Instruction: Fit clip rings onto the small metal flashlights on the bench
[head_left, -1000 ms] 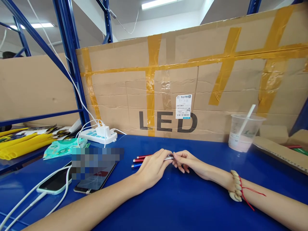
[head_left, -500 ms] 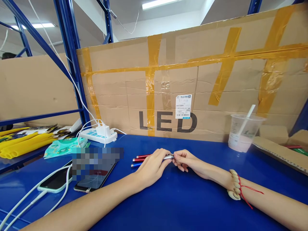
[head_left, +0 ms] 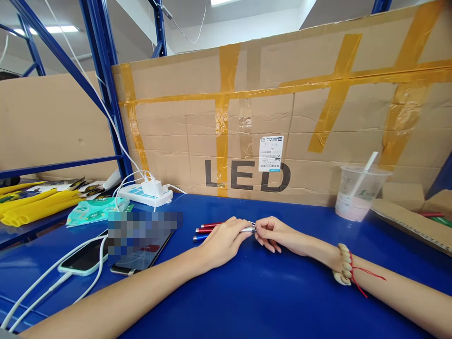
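My left hand (head_left: 222,241) rests on the blue table (head_left: 268,301) with its fingers wrapped round a slim silver pen-like rod (head_left: 248,229). My right hand (head_left: 273,232) pinches the right end of the same rod. Just left of my left hand lie two red pen-like rods (head_left: 208,227) and a blue one (head_left: 199,238), side by side on the table, their right ends hidden under my fingers. A shell bracelet and a red string circle my right wrist.
A taped cardboard sheet (head_left: 282,117) marked LED stands along the back. A plastic cup with a straw (head_left: 356,193) is at the right, beside an open carton (head_left: 409,214). Two phones (head_left: 84,259) on white cables, a power strip (head_left: 144,194), a wipes pack (head_left: 95,212) and yellow rolls (head_left: 31,207) lie left.
Both hands stay on the silver rod with only small finger shifts. The view has tilted down slightly.
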Demonstrator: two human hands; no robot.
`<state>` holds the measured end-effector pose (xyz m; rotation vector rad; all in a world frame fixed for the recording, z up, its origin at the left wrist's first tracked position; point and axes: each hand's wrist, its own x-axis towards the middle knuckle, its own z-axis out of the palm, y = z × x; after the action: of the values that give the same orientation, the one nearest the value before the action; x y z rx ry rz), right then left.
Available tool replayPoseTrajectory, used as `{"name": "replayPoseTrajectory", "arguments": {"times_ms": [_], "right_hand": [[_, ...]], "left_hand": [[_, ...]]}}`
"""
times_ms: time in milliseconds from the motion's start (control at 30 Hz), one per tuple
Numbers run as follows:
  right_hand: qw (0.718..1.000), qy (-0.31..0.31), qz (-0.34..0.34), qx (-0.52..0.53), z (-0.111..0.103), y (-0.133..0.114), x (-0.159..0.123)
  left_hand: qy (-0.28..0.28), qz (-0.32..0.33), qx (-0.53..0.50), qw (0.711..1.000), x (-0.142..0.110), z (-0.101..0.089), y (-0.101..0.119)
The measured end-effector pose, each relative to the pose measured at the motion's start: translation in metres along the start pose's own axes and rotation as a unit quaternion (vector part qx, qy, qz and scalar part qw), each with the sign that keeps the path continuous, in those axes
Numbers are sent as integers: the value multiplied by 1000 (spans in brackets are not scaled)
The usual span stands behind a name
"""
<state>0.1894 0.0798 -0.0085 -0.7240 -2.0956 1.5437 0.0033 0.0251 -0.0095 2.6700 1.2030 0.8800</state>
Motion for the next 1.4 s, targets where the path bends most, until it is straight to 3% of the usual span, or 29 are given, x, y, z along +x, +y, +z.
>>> {"name": "replayPoseTrajectory", "arguments": {"times_ms": [233, 467, 633, 867, 1100, 1400], "right_hand": [[1000, -12, 7, -18, 2, -2, 1], [999, -2, 17, -47, 3, -3, 0], [999, 21, 12, -49, 4, -2, 0], [994, 108, 3, -3, 5, -3, 1], [997, 82, -2, 7, 1, 0, 2], [993, 114, 2, 30, 0, 1, 2]], "left_hand": [[-5, -39, 20, 999, -2, -2, 4], [-8, -19, 41, 999, -2, -2, 5], [1, -51, 61, 997, 0, -1, 6], [28, -108, 81, 990, 0, 2, 4], [49, -112, 82, 989, -1, 1, 6], [36, -130, 73, 988, 0, 0, 7]]}}
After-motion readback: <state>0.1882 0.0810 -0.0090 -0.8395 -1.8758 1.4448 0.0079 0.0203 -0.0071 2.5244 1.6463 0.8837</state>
